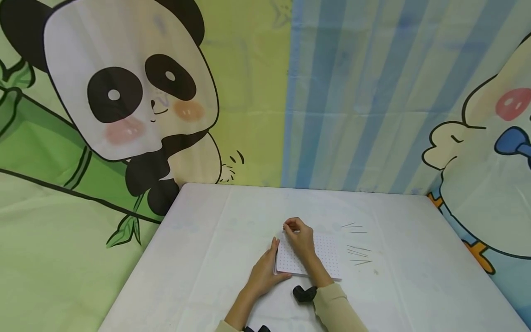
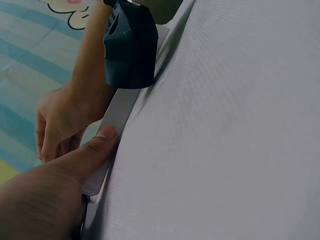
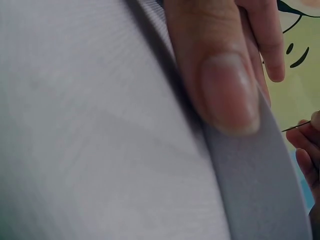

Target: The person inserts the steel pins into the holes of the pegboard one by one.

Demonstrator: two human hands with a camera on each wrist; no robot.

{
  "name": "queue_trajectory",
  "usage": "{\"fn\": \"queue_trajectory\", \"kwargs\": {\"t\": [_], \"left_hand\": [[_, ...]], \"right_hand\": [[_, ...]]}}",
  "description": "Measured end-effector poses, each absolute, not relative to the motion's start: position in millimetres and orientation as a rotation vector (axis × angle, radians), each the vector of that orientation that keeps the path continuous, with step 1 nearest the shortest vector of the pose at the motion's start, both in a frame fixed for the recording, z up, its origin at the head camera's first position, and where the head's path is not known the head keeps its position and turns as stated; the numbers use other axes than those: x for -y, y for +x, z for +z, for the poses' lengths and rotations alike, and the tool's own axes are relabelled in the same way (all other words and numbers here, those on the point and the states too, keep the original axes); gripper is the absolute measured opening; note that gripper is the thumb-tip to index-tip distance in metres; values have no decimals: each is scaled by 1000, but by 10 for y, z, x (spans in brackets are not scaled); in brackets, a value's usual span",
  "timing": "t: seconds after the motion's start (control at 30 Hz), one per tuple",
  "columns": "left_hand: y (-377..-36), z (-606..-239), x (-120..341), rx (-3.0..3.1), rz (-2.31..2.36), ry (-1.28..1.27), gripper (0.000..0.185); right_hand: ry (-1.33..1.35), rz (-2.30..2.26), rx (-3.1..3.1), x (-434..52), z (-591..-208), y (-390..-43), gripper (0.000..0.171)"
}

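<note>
A white board [image 1: 327,253] with a grid of small dark dots lies flat on the table. My left hand [image 1: 265,269] holds its near left corner, fingers along the left side and thumb [image 2: 97,145] against the near edge. Over the board's far left part, my right hand [image 1: 303,240] pinches a thin dark needle [image 3: 295,126] between thumb and fingertips. In the right wrist view, the left thumb [image 3: 230,95] fills the foreground against the board's pale edge. Several similar thin needles [image 1: 358,249] lie spread out to the right of the board.
A white cloth covers the table [image 1: 207,258]. Black wrist camera [image 1: 304,294] hangs beside the right sleeve, close to the board's near edge. Behind the table stands a printed curtain [image 1: 344,92] with a panda and stripes.
</note>
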State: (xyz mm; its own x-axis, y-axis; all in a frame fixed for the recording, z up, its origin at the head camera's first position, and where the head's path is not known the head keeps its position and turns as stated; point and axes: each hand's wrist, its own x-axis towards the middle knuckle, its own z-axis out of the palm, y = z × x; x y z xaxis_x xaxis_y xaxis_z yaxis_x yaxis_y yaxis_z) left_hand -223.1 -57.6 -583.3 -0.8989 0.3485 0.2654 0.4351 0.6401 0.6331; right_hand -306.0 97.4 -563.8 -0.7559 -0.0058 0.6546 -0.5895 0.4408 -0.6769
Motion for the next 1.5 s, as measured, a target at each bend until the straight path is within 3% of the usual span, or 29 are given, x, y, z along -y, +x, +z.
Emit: {"fn": "queue_trajectory", "kwargs": {"t": [0.77, 1.0, 1.2, 1.5], "left_hand": [[-2200, -5822, 569, 2765, -1096, -642, 108], [-2215, -5808, 585, 2765, -1091, -625, 108], [-2204, -5811, 590, 2787, -1094, -577, 109], [-2220, -5795, 563, 2779, -1109, -608, 109]], "right_hand": [[499, 1173, 2233, -961, -5644, -3013, 10], [459, 1290, 2206, -1082, -5630, -2929, 21], [362, 1376, 2163, -1570, -5469, -2668, 11], [202, 1114, 2459, -2767, -5392, -2227, 7]]}}
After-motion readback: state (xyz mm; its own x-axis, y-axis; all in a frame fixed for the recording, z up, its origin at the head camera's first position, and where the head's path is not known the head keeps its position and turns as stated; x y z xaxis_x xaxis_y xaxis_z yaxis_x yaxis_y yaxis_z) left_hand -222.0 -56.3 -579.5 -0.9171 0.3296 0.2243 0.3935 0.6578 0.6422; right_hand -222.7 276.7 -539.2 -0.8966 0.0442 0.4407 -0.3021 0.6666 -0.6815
